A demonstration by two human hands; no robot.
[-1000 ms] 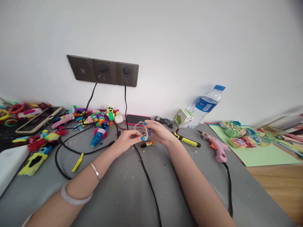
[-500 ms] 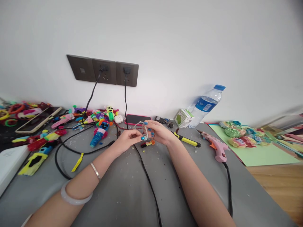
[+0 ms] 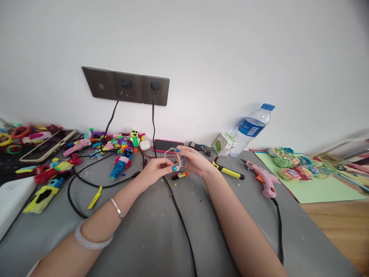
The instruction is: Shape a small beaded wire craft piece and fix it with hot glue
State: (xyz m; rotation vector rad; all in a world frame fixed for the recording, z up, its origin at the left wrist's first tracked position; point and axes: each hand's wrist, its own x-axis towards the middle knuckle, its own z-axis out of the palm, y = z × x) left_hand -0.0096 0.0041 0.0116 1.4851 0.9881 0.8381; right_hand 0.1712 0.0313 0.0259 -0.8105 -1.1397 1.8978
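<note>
Beneath the grip spreads a gray tabletop (image 3: 144, 238) dotted with small scraps. Above it, the right hand (image 3: 196, 161) pinches a silver tinsel strand (image 3: 178, 165) between thumb and fingertips, its other fingers loosely curved. The left hand (image 3: 157, 170) is nearly closed, thumb and index finger meeting on the strand's lower part. To the right of the grip, a blue-labeled water bottle (image 3: 251, 127) leans toward the wall; nearer lie a pink glue gun (image 3: 266, 182) and a yellow-and-black-handled tool (image 3: 230, 172). Behind the grip is a pink-edged phone (image 3: 167, 146). The strand, thin, fuzzy and glittery, bends into an open loop between the hands; its ends are hard to make out. Just below sits a small orange, yellow and black piece (image 3: 180, 175).
</note>
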